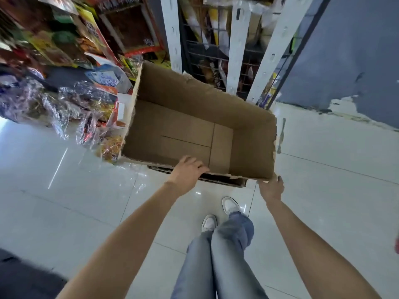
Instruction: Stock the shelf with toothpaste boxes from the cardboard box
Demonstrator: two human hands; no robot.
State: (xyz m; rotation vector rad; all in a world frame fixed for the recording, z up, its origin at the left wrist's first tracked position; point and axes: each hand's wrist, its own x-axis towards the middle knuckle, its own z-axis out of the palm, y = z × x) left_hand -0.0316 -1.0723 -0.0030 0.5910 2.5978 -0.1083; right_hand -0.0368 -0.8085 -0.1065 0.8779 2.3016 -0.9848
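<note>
STEP: unloading judged finished, no toothpaste boxes visible | BOX: cardboard box point(194, 117) empty, centre frame, off the floor | HANDS: left hand point(187, 172) curls over near rim; right hand point(271, 187) grips lower-right corner | NEXT: likely clear box away.

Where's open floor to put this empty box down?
Bare tile lies right of the cardboard box, between it and the grey wall, and more left of your shoes. It is crowded upper left: wrapped snack packs spill to the box's side.
</note>
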